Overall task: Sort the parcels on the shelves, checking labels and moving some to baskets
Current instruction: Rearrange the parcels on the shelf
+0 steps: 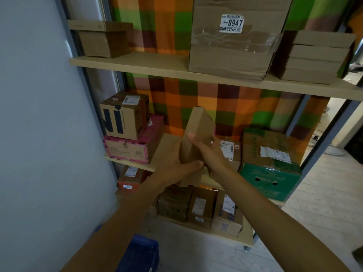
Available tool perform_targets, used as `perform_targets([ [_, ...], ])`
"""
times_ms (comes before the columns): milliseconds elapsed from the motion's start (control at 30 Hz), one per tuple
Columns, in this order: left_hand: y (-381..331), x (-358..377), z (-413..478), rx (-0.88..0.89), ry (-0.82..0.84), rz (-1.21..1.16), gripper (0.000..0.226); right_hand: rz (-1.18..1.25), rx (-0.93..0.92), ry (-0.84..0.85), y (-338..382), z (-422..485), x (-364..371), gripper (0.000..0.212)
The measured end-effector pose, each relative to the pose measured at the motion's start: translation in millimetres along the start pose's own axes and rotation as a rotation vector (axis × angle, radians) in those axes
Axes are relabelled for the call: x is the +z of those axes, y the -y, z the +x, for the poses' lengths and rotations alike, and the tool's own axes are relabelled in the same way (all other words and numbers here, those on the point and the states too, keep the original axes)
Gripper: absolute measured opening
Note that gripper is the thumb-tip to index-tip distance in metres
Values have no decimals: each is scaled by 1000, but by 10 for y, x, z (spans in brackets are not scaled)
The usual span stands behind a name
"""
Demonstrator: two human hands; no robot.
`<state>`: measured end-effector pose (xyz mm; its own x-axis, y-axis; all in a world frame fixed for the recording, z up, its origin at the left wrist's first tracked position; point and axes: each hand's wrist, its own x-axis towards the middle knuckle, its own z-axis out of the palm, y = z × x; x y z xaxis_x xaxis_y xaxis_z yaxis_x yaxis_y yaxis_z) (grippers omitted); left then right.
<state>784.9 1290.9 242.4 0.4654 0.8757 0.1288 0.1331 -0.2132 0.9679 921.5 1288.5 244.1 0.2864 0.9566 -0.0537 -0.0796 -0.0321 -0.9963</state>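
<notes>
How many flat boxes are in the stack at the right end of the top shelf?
4, stacked one on another right of the big 0947 box: top box, second box, third box, and bottom box resting on the shelf. More could be hidden behind them.

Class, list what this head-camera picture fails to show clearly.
Head view, flat parcel: no label seen; left hand and right hand cover its lower part.
Head view, blue basket: cut off by the bottom edge and the left forearm.
Head view, bottom-shelf labels: too small and blurred to read.
</notes>
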Motion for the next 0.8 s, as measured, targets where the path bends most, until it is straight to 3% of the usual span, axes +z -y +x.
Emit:
perform_targets([
  [133, 139, 26, 27, 28, -242, 70, 56, -49, -16, 26, -3, -29, 8, 106],
  [367, 378, -256, -82, -114, -211, -266, 51, -40, 16, -85, -47, -14, -258, 39],
  [400, 412, -255, -131, -132, -205, -321, 51, -30, 34, -63, -62, -40, -263, 37],
  [533, 470, -251, -253, -182, -137, -493, 60, 55, 90, 88, -109, -85, -264, 69],
  [667, 521, -239, -311, -205, -107, -542, 69, 201, 99, 222, -123, -114, -280, 60],
  [800, 584, -242, -307, -227, -85, -535, 60, 209, 87, 169, -140, -145, -240, 45],
])
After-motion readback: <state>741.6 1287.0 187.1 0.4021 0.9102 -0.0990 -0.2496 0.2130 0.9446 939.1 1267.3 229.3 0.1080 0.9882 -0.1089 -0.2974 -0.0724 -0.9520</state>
